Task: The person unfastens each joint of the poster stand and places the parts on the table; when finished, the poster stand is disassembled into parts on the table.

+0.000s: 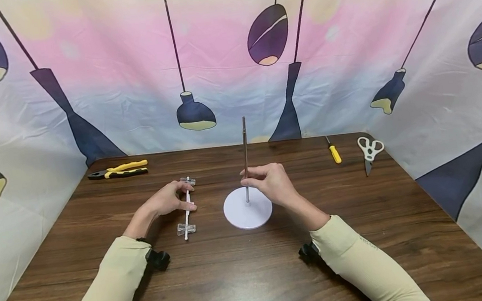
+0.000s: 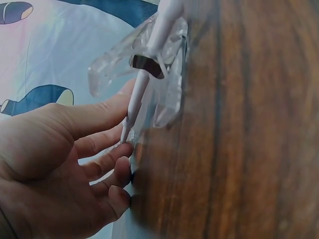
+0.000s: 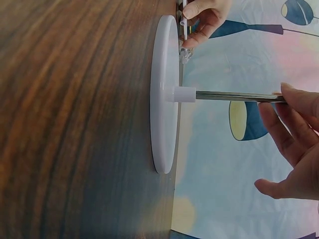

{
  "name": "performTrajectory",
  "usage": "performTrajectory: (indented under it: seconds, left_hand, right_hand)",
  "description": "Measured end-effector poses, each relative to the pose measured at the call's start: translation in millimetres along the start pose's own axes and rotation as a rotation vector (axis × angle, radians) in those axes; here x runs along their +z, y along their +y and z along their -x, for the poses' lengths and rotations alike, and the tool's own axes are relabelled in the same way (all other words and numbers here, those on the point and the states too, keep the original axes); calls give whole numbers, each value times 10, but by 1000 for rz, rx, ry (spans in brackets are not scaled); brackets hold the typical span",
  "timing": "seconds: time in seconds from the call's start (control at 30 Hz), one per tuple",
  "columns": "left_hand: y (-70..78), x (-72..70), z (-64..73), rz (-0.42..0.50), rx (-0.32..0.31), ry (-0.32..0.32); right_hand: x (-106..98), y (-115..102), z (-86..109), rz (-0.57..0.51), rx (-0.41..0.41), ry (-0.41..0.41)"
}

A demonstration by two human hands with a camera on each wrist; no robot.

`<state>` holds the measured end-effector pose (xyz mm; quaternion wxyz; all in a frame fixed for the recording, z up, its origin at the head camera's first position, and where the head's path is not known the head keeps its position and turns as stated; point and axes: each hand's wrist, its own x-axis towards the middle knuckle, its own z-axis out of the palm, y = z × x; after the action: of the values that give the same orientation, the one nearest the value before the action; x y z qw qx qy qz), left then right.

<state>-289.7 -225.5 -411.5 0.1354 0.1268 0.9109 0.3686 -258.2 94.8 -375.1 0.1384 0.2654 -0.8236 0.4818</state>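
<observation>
A slim metal rod (image 1: 245,145) stands upright in the middle of a round white base (image 1: 245,219). My right hand (image 1: 274,182) pinches the rod above the base between thumb and fingers. In the right wrist view, a short white collar (image 3: 184,94) joins the rod to the base. To the left lies a thin white bar (image 1: 187,217) with a clear plastic clip (image 1: 182,229) near its front end and another clip (image 1: 191,181) near its far end. My left hand (image 1: 167,198) holds this bar between thumb and fingers, its fingertips down at the tabletop.
Pliers with yellow and black handles (image 1: 128,173) lie at the back left of the brown wooden table (image 1: 239,281). A yellow-handled screwdriver (image 1: 335,154) and white-handled scissors (image 1: 369,150) lie at the back right. A printed cloth (image 1: 217,33) hangs behind the table and along its sides.
</observation>
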Motion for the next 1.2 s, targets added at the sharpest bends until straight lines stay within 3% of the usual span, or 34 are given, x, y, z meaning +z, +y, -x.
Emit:
performTrajectory:
  seconds: [0.4,0.5,0.63,0.73,0.93,1.2]
  left_hand:
    - [55,-42,13,20,31,-13]
    - [131,-71,39,-6,54,32]
    - [298,-56,77,-131,138,131]
    - [459,17,112,-229,201,167]
    - [719,240,157,-362,287,152]
    - [890,505,179,-480,361,50]
  right_hand:
    - [-4,4,-5,8,8,-7]
    - [-4,4,-10,8,7,-7]
    - [-5,1,-8,7,7,-9]
    - [-6,-4,-5,7,6,-8]
    - [-1,-2,-2,-6,9,-12]
    - [1,9,-1,7,-14,-21]
